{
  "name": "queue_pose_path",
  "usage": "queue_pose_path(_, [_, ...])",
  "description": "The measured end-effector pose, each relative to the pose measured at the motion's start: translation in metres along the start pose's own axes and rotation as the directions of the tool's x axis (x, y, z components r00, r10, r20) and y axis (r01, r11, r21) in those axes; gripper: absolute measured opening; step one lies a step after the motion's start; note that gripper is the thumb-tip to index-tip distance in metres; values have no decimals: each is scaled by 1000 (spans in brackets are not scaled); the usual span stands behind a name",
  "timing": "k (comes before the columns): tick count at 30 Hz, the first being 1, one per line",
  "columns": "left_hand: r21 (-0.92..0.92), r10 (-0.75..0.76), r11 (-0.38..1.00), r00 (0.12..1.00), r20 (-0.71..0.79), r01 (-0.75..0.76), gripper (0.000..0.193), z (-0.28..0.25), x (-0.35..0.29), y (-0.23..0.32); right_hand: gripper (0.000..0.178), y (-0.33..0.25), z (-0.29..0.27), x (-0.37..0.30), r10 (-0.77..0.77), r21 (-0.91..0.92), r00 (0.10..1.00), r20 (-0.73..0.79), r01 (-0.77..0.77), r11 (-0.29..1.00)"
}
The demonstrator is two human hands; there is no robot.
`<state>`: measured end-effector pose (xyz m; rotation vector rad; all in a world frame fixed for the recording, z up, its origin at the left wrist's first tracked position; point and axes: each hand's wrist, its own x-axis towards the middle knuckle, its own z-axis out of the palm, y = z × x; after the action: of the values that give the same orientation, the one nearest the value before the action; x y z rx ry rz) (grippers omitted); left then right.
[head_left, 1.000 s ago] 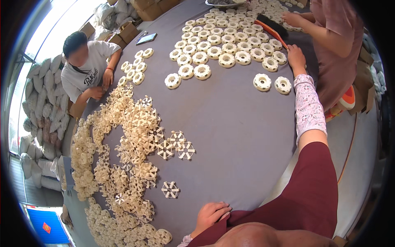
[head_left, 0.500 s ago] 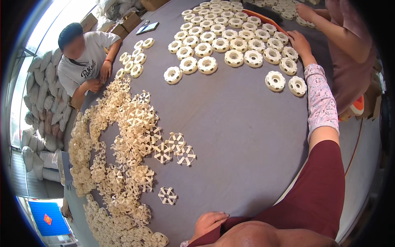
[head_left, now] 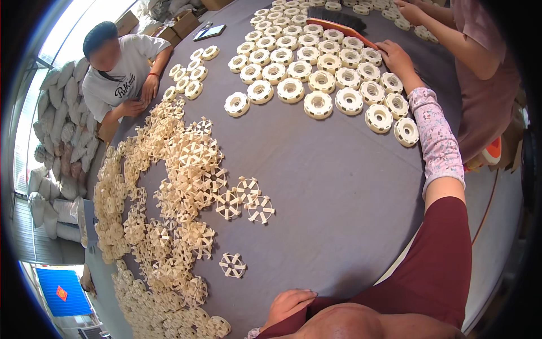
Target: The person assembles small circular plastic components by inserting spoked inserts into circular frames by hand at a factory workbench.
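Note:
My right hand [head_left: 397, 59], arm stretched far across the table, is closed round the end of the orange handle of a brush [head_left: 344, 33]. Its dark bristles face away from me, and the brush lies among many cream ring-shaped plastic parts [head_left: 322, 82], which crowd the far side of the table. Close to my body, my left hand [head_left: 291, 305] rests at the near table edge with its fingers laid out and nothing visible in them. Left of it spreads a big heap of cream spoked wheel-like parts [head_left: 189, 186], with one loose spoked piece [head_left: 232, 265] nearest that hand.
A person in a white shirt [head_left: 127, 73] sits at the far left, hands on the table edge near a small group of rings [head_left: 193, 89]. Another person's arm [head_left: 451, 42] reaches in at the far right. A phone [head_left: 209, 33] lies at the back; stacked sacks [head_left: 62, 118] stand left.
My right hand has drawn the brush a little to the left and back. The nearest rings have shifted toward me, and the view has tilted slightly. My left hand stays put.

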<state>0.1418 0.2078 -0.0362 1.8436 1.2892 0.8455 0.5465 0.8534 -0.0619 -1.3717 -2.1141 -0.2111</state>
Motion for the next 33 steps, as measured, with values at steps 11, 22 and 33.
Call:
queue_pose_path(11, [-7, 108, 994, 994, -11, -108, 27, -6, 7, 7, 27, -69, 12, 9, -122, 140, 992, 29, 116, 983])
queue_pose_path(22, [-35, 99, 994, 995, -26, -100, 24, -10, 12, 15, 26, -159, -5, -26, -132, 132, 990, 47, 125, 983])
queue_pose_path(33, [-81, 116, 989, 988, -99, -125, 15, -5, 14, 17, 25, -243, -33, -86, -150, 162, 985, 81, 136, 977])
